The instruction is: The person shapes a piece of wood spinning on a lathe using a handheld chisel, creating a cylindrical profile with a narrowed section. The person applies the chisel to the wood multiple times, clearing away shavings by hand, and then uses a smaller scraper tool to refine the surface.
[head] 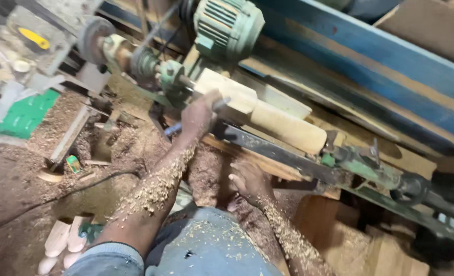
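A pale wooden workpiece (pixel 283 128) is mounted in a lathe, square at its left end and rounded toward the right. My left hand (pixel 200 113) is raised to the square end. It grips a thin metal tool (pixel 221 104), whose blue end shows below the wrist. My right hand (pixel 248 180) is lower, under the dark tool-rest bar (pixel 278 153), with its fingers loosely apart over a heap of sawdust and nothing in it. Wood shavings coat both forearms.
A green motor (pixel 227 25) sits above the headstock, and the tailstock (pixel 360 161) holds the right end of the workpiece. A blue board (pixel 370 66) runs behind. Pale turned wooden pieces (pixel 58 237), a black cable (pixel 58 197) and a green mat (pixel 25 115) lie on the sawdust-covered floor.
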